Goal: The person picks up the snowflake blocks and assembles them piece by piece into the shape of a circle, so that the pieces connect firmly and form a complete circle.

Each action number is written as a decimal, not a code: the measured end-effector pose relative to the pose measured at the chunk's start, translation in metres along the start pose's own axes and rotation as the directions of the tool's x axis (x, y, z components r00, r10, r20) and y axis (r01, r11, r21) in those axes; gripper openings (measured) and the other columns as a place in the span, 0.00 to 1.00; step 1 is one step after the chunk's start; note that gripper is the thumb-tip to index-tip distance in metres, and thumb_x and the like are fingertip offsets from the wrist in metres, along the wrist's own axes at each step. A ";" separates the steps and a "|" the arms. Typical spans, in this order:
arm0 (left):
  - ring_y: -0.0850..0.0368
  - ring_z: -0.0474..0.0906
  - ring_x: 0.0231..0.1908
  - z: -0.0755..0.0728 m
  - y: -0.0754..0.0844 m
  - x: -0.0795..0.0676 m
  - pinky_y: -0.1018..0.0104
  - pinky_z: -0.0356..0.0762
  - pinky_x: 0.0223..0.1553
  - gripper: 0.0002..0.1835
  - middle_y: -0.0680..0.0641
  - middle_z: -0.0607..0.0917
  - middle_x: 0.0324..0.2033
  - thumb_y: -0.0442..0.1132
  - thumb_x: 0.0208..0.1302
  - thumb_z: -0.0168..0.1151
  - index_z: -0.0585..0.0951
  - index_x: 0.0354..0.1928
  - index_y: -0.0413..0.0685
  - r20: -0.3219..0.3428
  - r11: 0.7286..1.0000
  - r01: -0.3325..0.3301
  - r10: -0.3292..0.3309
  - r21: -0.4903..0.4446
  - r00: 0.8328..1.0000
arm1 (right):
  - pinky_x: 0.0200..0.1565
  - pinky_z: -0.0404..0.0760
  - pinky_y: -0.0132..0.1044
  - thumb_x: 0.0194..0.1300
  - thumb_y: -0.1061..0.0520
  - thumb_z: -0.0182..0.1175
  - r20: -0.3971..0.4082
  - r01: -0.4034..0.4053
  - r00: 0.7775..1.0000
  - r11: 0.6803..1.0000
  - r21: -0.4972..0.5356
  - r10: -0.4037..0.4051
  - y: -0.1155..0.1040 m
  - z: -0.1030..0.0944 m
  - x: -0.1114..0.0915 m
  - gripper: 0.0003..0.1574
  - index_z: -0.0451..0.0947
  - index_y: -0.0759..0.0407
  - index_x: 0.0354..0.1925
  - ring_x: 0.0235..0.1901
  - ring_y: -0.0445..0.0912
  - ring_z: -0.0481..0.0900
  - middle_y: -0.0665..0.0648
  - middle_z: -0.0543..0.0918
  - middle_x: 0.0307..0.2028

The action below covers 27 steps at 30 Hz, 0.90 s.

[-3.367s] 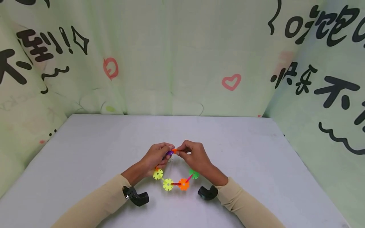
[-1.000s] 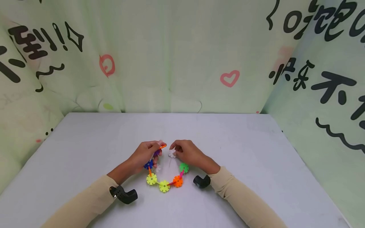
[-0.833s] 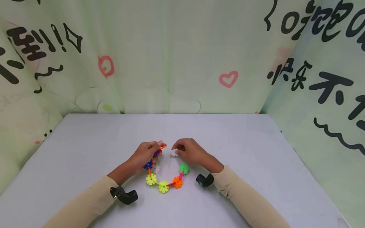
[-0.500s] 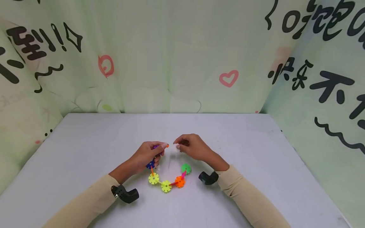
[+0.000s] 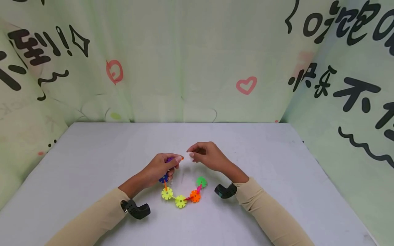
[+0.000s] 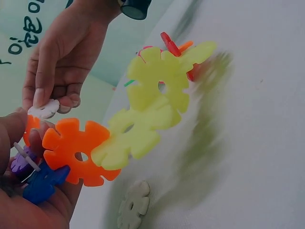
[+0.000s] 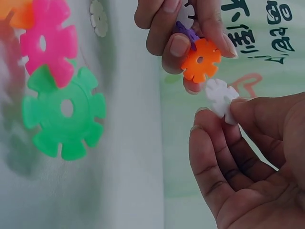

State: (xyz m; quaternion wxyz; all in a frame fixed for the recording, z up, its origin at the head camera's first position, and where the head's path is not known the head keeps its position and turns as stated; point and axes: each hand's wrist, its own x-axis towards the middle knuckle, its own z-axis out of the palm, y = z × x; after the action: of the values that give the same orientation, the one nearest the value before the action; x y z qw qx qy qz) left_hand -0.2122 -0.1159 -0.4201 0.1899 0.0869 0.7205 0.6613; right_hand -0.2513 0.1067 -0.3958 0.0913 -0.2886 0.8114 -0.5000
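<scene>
My left hand (image 5: 160, 169) pinches the end of a chain of slotted snowflake discs, at an orange disc (image 7: 202, 61) joined to a purple disc (image 7: 186, 31). From there the chain curves through a blue disc (image 6: 44, 185), yellow discs (image 5: 180, 201), an orange one (image 5: 195, 196) and a pink one (image 7: 49, 43) to a green disc (image 7: 64, 112) at its other end. Between thumb and fingers, my right hand (image 5: 212, 158) pinches a white snowflake disc (image 7: 220, 98). Its edge is close to the orange disc's rim in the right wrist view.
A loose white disc (image 6: 133, 206) lies on the white table (image 5: 123, 140) beneath the left hand. The lower part of the chain curves near the table. A printed curtain (image 5: 184, 51) stands behind and at both sides.
Earlier both hands worked at the orange disc. My right hand then went to a white disc near the table, lifted it and brought it up opposite the orange disc. The chain shifted slightly right.
</scene>
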 end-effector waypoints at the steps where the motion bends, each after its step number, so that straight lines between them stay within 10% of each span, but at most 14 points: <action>1: 0.57 0.68 0.19 0.000 0.000 0.000 0.68 0.72 0.23 0.25 0.48 0.72 0.23 0.48 0.70 0.58 0.74 0.54 0.30 0.005 1.000 -0.004 0.004 0.001 1.000 | 0.39 0.83 0.40 0.68 0.63 0.60 0.001 -0.003 1.000 1.000 0.011 0.003 -0.001 0.000 0.000 0.12 0.79 0.71 0.46 0.35 0.61 0.83 0.62 0.84 0.38; 27: 0.56 0.69 0.20 0.001 0.000 -0.001 0.68 0.72 0.23 0.26 0.49 0.71 0.19 0.50 0.73 0.53 0.74 0.46 0.26 0.057 0.994 -0.094 0.091 0.058 0.994 | 0.36 0.82 0.37 0.67 0.67 0.60 -0.010 0.002 1.000 0.998 0.057 -0.002 -0.009 0.005 -0.004 0.09 0.79 0.73 0.43 0.33 0.64 0.81 0.66 0.84 0.34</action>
State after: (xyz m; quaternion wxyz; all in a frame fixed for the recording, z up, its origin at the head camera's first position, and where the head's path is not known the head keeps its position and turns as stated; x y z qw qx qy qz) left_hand -0.2110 -0.1155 -0.4201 0.1760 0.1438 0.7301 0.6445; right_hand -0.2423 0.1021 -0.3911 0.0952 -0.2842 0.7970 -0.5244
